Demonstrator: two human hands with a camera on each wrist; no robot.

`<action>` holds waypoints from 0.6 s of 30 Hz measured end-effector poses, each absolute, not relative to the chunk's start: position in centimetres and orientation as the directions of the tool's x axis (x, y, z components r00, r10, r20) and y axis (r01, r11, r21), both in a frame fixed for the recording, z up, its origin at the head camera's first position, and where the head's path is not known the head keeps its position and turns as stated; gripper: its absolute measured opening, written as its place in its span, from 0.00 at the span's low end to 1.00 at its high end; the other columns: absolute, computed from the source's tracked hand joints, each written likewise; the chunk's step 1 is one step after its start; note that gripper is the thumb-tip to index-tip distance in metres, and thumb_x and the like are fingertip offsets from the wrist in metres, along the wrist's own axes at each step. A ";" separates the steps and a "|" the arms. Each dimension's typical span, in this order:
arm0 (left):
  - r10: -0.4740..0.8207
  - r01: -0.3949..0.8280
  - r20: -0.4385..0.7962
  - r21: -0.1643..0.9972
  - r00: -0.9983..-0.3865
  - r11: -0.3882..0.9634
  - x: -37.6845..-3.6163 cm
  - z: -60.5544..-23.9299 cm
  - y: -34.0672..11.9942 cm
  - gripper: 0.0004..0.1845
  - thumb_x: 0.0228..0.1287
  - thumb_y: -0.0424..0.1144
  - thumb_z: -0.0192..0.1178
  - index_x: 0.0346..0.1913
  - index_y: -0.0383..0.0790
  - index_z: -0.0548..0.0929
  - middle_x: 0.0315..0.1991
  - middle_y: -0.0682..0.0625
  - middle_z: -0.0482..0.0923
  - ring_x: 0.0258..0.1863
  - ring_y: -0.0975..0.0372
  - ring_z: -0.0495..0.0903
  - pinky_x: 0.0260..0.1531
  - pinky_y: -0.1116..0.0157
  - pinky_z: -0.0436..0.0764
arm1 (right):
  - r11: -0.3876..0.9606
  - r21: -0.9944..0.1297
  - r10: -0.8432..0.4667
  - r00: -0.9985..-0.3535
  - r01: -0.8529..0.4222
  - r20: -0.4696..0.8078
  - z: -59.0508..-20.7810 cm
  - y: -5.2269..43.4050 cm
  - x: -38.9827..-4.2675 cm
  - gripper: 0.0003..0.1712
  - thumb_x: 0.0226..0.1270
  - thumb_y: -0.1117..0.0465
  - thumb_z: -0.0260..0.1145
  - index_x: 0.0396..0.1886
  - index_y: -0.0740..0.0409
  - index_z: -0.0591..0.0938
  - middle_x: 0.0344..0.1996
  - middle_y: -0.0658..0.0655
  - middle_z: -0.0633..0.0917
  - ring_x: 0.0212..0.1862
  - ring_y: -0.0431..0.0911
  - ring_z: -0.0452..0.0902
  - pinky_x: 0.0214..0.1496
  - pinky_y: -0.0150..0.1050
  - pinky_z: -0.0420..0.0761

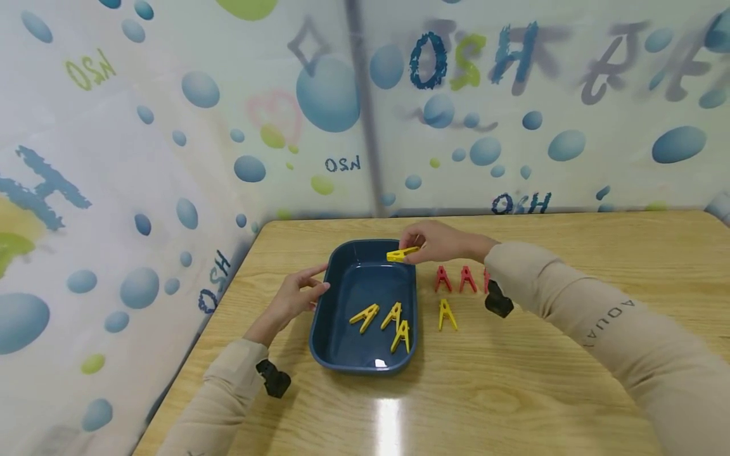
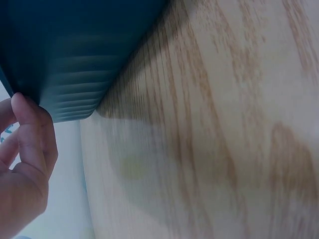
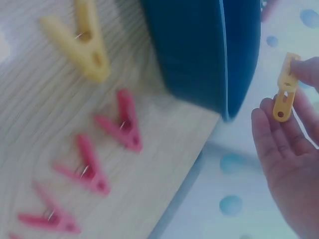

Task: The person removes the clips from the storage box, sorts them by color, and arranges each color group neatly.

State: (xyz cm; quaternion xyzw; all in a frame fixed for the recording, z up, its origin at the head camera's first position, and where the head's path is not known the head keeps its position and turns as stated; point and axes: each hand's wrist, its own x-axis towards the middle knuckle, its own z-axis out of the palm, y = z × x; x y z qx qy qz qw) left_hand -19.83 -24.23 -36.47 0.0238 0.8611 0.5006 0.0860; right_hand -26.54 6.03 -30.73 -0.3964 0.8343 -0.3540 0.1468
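Note:
In the head view, a dark blue plastic tub stands on the wooden table with several yellow clothespins lying inside, among them one clothespin at the left. My right hand pinches another yellow clothespin between thumb and fingers, above the tub's far right corner. Against the tub's left side rests my left hand, with its fingertips right at the rim in the left wrist view. One yellow clothespin lies on the table to the right of the tub.
A row of red clothespins lies right of the tub, partly hidden behind the right sleeve in the head view. A bubble-printed curtain runs along the back and left of the table.

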 end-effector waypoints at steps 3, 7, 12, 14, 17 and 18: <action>0.127 -0.051 -0.129 0.868 -0.983 0.495 -19.8 -36.4 -24.2 0.25 0.62 0.38 0.54 0.63 0.45 0.65 0.40 0.40 0.74 0.26 0.60 0.75 0.26 0.64 0.78 | 0.447 -0.702 -0.742 -0.668 -0.554 0.055 -30.7 7.9 -26.4 0.07 0.56 0.63 0.64 0.35 0.59 0.77 0.33 0.52 0.79 0.38 0.45 0.75 0.45 0.42 0.74; 0.128 -0.050 -0.129 0.868 -0.983 0.494 -19.8 -36.4 -24.3 0.26 0.62 0.39 0.54 0.63 0.45 0.65 0.41 0.39 0.74 0.26 0.60 0.75 0.26 0.64 0.78 | 0.467 -0.703 -0.709 -0.702 -0.537 0.065 -31.3 10.3 -26.3 0.08 0.56 0.63 0.64 0.35 0.60 0.77 0.33 0.53 0.79 0.36 0.45 0.76 0.45 0.44 0.74; 0.128 -0.052 -0.131 0.870 -0.983 0.490 -19.8 -36.5 -24.2 0.26 0.62 0.38 0.54 0.63 0.45 0.65 0.41 0.39 0.73 0.26 0.60 0.75 0.26 0.64 0.77 | 0.492 -0.715 -0.678 -0.734 -0.498 0.045 -32.2 12.8 -25.5 0.08 0.58 0.62 0.63 0.35 0.62 0.76 0.32 0.53 0.79 0.36 0.44 0.76 0.45 0.45 0.74; 0.126 -0.054 -0.131 0.872 -0.983 0.487 -19.8 -36.5 -24.2 0.25 0.62 0.38 0.54 0.63 0.45 0.65 0.40 0.39 0.73 0.25 0.60 0.75 0.25 0.64 0.77 | 0.502 -0.719 -0.667 -0.745 -0.481 0.032 -32.6 13.5 -25.0 0.08 0.58 0.62 0.63 0.35 0.61 0.76 0.31 0.53 0.79 0.36 0.44 0.76 0.46 0.45 0.74; 0.126 -0.052 -0.128 0.874 -0.984 0.484 -19.8 -36.5 -24.2 0.25 0.62 0.38 0.54 0.63 0.44 0.65 0.40 0.40 0.73 0.25 0.60 0.74 0.24 0.65 0.77 | 0.508 -0.729 -0.652 -0.758 -0.460 0.025 -33.2 14.2 -24.3 0.09 0.57 0.62 0.63 0.35 0.61 0.76 0.31 0.52 0.79 0.36 0.44 0.75 0.44 0.43 0.75; 0.127 -0.050 -0.127 0.875 -0.984 0.482 -19.8 -36.5 -24.2 0.25 0.62 0.38 0.54 0.63 0.44 0.65 0.40 0.40 0.73 0.25 0.60 0.74 0.24 0.65 0.77 | 0.510 -0.730 -0.646 -0.763 -0.455 0.023 -33.5 14.4 -24.0 0.09 0.57 0.62 0.64 0.35 0.61 0.76 0.31 0.52 0.79 0.35 0.44 0.75 0.43 0.41 0.76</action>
